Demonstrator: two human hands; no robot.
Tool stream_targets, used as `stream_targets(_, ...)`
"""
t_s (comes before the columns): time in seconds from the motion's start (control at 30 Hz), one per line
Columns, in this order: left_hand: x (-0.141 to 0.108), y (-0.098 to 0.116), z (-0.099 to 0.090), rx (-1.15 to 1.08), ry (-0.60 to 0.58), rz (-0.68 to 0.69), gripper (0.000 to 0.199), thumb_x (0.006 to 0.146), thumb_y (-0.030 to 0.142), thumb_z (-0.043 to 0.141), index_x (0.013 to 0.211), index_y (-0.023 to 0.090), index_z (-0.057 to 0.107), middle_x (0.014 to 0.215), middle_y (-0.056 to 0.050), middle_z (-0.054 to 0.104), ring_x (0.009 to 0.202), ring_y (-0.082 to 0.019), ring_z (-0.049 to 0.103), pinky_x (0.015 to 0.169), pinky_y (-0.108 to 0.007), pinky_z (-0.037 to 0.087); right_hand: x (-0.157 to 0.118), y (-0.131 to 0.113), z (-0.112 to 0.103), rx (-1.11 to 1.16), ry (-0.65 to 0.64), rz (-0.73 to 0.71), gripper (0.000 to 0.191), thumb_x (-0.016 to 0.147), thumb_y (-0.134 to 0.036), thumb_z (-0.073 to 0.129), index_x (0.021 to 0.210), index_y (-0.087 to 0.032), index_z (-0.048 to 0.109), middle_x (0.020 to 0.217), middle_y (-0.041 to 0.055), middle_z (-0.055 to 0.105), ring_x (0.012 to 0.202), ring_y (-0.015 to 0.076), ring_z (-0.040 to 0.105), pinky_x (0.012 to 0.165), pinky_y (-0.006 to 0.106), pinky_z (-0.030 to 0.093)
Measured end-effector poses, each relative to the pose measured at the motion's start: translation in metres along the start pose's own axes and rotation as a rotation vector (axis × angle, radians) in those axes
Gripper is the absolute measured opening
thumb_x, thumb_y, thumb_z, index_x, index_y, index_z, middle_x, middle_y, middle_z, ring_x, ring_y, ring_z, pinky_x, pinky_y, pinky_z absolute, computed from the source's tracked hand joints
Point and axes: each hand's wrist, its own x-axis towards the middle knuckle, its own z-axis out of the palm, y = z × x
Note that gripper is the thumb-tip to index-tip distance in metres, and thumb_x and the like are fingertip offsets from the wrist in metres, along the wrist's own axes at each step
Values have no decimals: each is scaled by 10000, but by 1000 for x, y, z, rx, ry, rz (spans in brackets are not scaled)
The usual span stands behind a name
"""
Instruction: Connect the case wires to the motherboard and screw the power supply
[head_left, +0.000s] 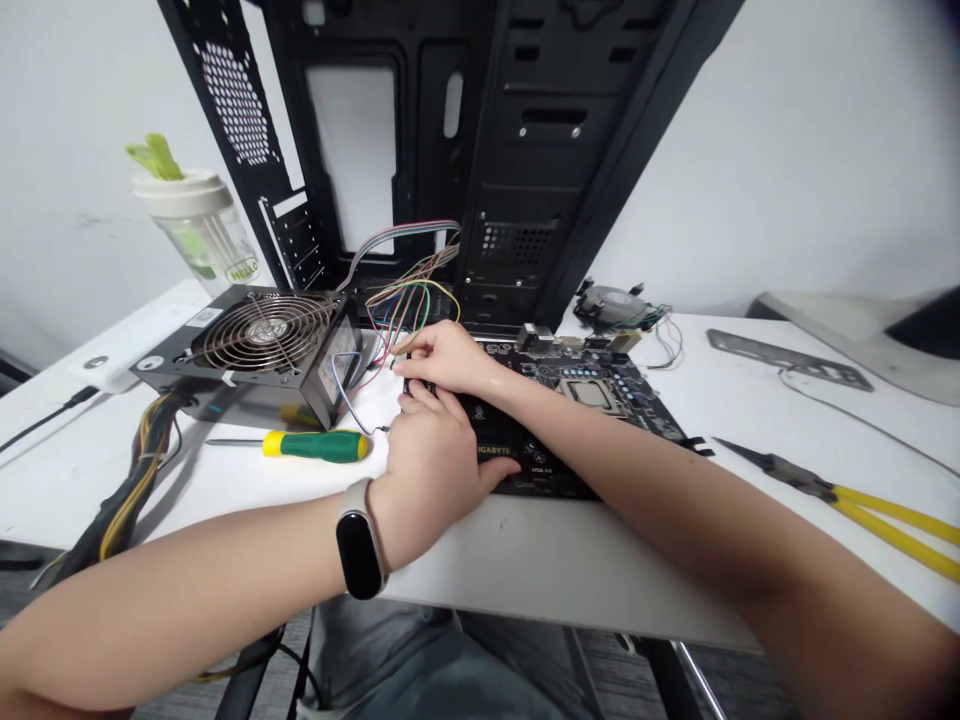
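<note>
A black motherboard (540,450) lies flat on the white table, its bare metal processor (589,394) facing up. My left hand (435,450), with a watch band on the wrist, rests on the board's left end, fingers spread and thumb along its near edge. Just beyond it, my right hand (450,358) reaches across to the board's left edge, thumb and forefinger pinched at the end of the thin coloured wires (420,290). What sits between those fingertips is too small to make out. The wires run back to the black computer case (555,170).
On the left are a power supply (270,345), a screwdriver (319,445), a bottle (199,225) and a thick cable bundle (142,475). To the right lie yellow-handled pliers (825,490), a cooler fan (611,303) and a metal plate (787,358).
</note>
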Motion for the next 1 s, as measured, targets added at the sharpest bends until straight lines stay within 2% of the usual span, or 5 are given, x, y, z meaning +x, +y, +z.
stream_targets(0.27, 2, 0, 1, 11, 5, 12, 1029, 826, 735, 404, 1371, -136, 332, 1291, -414, 442, 1032, -435, 582, 678, -386, 509, -8, -2, -4, 70, 105, -45, 321, 651, -6, 513, 861, -113, 732, 491, -66, 474, 510, 67, 410, 601, 233, 362)
stream_targets(0.53, 1, -1, 2, 39, -4, 16, 1008, 841, 737, 354, 1401, -101, 317, 1318, -414, 415, 1083, -449, 560, 713, -398, 494, -7, 4, -15, 167, 773, -54, 223, 604, -48, 446, 769, -192, 490, 671, -31, 436, 624, 98, 433, 626, 232, 378)
stream_targets(0.77, 1, 0, 6, 22, 30, 12, 1011, 831, 733, 390, 1390, -109, 333, 1302, -418, 428, 1065, -445, 572, 717, -405, 494, 5, 14, -12, 424, 535, 200, 283, 580, -95, 480, 847, -171, 533, 650, -38, 513, 613, 119, 468, 624, 265, 376)
stream_targets(0.87, 1, 0, 6, 18, 22, 19, 1009, 836, 729, 384, 1390, -113, 326, 1305, -425, 417, 1082, -453, 562, 736, -413, 491, 3, 10, -10, 517, 449, 148, 316, 587, -93, 481, 892, -161, 531, 617, -56, 501, 570, 107, 446, 599, 257, 371)
stream_targets(1.0, 2, 0, 4, 17, 15, 19, 1011, 835, 731, 383, 1393, -111, 324, 1313, -418, 416, 1083, -453, 560, 729, -402, 488, -3, 4, -6, 201, 296, 36, 240, 573, -56, 527, 772, -144, 629, 706, -14, 556, 618, 110, 484, 650, 269, 400)
